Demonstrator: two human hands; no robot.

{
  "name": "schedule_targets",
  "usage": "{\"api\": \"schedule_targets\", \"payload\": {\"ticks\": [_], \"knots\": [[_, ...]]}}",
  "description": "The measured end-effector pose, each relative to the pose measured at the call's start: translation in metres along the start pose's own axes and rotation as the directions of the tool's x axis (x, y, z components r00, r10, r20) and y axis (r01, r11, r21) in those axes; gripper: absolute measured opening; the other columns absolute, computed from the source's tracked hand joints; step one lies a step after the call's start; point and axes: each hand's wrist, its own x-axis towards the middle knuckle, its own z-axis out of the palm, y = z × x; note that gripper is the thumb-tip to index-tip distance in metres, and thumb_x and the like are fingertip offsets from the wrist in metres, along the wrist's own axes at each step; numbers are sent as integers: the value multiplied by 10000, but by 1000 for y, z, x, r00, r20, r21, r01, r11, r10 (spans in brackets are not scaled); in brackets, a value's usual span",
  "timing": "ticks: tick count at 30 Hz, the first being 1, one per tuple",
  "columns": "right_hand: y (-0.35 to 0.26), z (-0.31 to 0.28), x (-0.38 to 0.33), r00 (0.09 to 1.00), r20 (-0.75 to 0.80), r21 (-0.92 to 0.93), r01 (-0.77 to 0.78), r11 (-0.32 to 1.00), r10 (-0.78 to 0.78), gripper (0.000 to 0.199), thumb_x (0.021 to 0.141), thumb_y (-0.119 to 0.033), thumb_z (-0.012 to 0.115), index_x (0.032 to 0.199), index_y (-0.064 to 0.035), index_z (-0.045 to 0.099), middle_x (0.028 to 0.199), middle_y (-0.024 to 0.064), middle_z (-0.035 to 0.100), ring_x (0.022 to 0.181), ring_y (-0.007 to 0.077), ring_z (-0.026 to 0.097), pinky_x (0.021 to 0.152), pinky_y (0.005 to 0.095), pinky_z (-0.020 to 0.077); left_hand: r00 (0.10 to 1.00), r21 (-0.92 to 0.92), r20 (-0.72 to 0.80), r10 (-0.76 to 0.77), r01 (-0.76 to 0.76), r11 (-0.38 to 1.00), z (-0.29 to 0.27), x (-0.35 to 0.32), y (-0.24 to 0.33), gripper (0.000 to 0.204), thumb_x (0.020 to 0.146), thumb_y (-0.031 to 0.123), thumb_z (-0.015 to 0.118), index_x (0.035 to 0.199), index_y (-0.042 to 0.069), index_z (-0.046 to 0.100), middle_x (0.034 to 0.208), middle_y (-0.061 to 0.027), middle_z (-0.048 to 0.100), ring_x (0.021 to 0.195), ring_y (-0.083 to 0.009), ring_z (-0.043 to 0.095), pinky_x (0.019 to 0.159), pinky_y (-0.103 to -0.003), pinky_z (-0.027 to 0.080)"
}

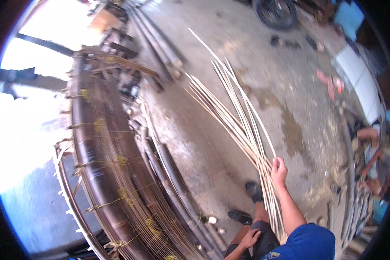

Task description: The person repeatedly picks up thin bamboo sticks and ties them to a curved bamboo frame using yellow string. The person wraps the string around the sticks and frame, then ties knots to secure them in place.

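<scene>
Right hand (279, 170): grip closed on near end of one thin bamboo strip (249, 102). Remaining strips (252, 145) fanned across concrete floor (310, 91), just left of it. Left hand (250, 238) open, resting on knee.

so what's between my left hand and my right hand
In the head view, going from your left hand to your right hand, there's the dark shorts, a bare lower leg and the pale strips.
</scene>
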Motion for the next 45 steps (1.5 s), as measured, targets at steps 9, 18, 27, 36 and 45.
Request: {"api": "schedule_targets", "payload": {"ticks": [9,18,27,36,45], "knots": [[-413,2,-26,807,-36,572,500,650,-589,314,1080,-322,436,933,-80,573,689,25,549,586,143,515,547,301,417,644,164,-715,273,-226,960,-202,-104,106,570,1002,335,560,1403,-58,462,1370,-281,550,1271,-413,549,1073,-441,426],[-649,59,-297,274,823,508,-746,430,-497,309,1074,-410,432,887,-169,477,622,-87,306,482,27,255,402,213,203,277,-206,-953,-122,-301,931,-279,-360,200,319,1037,272,501,1242,42,581,987,-237,684,918,-358,702,780,-410,529],[-540,106,-410,-409,902,58,-209,976,-142,365,1060,-372,472,1235,-59,540,1029,106,679,851,185,680,768,345,594,161,-535,-818,-552,139,834,-240,-540,120,462,1012,416,513,1087,3,707,938,-197,722,836,-294,684,753,-448,526],[-571,144,-213,-585,802,94,315,944,115,419,1045,-372,515,1274,-32,599,1124,107,683,944,173,677,833,321,571,-173,-588,-783,-597,515,623,-308,-484,67,359,951,326,583,925,-14,698,843,-248,684,857,-433,678,762,-474,521],[-697,190,53,-304,928,339,438,833,-217,387,1000,-375,552,1162,-42,664,1013,121,725,877,235,697,796,380,550,148,-105,-980,-134,184,977,-698,-316,344,396,958,300,639,1200,-13,650,1068,-252,695,995,-372,690,852,-406,532]]}}
